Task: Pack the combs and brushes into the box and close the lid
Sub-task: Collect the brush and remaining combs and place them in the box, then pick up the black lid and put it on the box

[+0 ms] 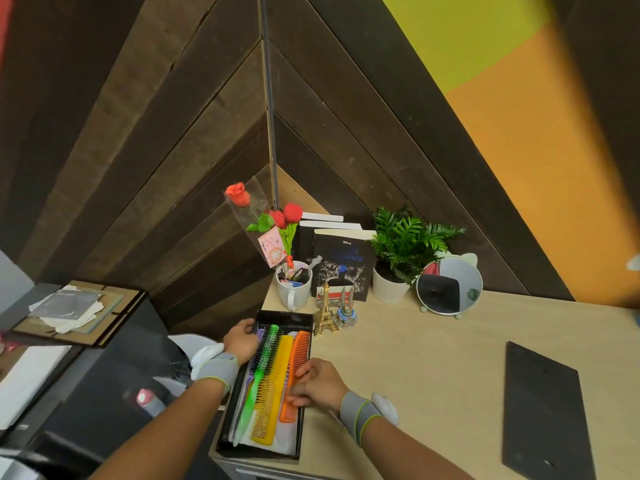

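Note:
A long black box [300, 432] lies open at the desk's left edge. Inside it lie a green round brush [260, 372], a yellow comb [273, 386] and an orange comb [296, 362], side by side; a purple comb [261, 336] peeks out at the left. My left hand [240, 337] rests on the box's left wall near its far end. My right hand [317, 382] lies over the box's right side with its fingers pinching the orange comb. The flat black lid [545, 410] lies apart on the desk at the right.
Behind the box stand a white mug [294, 289] with roses, a small Eiffel Tower [325, 311], a snow globe [347, 315], books [343, 261], a potted plant [398, 261] and a round mirror [448, 285]. Dark furniture with papers [69, 306] sits left of the desk.

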